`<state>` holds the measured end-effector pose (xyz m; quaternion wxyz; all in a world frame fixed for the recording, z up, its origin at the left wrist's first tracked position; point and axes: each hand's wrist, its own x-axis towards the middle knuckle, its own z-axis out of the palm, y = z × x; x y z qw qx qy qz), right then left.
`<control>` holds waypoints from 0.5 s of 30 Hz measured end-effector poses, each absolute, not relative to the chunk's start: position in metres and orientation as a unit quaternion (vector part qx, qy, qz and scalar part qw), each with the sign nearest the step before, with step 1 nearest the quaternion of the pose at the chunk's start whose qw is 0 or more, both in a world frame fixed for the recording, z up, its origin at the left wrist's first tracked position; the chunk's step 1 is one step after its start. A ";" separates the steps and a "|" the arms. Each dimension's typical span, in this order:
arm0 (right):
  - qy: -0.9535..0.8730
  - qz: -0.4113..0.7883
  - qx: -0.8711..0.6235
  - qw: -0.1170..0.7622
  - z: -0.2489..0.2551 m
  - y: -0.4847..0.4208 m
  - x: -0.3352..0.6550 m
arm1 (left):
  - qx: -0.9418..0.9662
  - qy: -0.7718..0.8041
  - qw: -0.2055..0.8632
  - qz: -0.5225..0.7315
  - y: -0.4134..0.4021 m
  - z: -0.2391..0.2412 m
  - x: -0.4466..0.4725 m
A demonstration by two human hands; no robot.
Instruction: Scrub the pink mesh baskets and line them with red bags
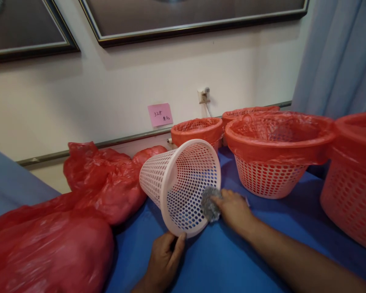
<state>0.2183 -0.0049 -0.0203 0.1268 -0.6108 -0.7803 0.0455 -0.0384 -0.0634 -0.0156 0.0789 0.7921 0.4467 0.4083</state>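
Observation:
A pale pink plastic wastebasket (pixel 163 175) with a pierced wall lies tilted on its side, its mouth turned towards me. My left hand (pixel 166 256) grips the lower edge of its rim between thumb and fingers. In my right hand (pixel 233 207) is a grey cleaning cloth (pixel 211 203), bunched up and held at the right side of the rim, partly inside the mouth. The base of the wastebasket points away to the left, beside a red plastic bag.
Full red plastic bags (pixel 57 248) fill the left of the blue-covered table (pixel 225 260). On the right stand several baskets lined with red bags, among them a wide one (pixel 270 175). A pink note (pixel 160 114) and a socket (pixel 203 96) are on the wall behind.

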 end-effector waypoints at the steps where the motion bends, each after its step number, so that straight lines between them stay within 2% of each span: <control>1: -0.758 0.025 -0.639 0.128 -0.017 0.002 0.226 | 0.793 0.445 0.063 0.411 -0.064 -0.013 -0.039; 6: -0.736 0.022 -0.660 0.150 -0.013 0.007 0.235 | 0.800 0.425 0.075 0.416 -0.065 -0.006 -0.038; 12: -0.870 0.206 -0.405 0.192 -0.029 -0.032 0.199 | 0.756 0.435 0.070 0.484 -0.064 -0.007 -0.042; 15: -0.876 0.198 -0.398 0.189 -0.028 -0.030 0.199 | 0.748 0.449 0.073 0.483 -0.065 -0.007 -0.050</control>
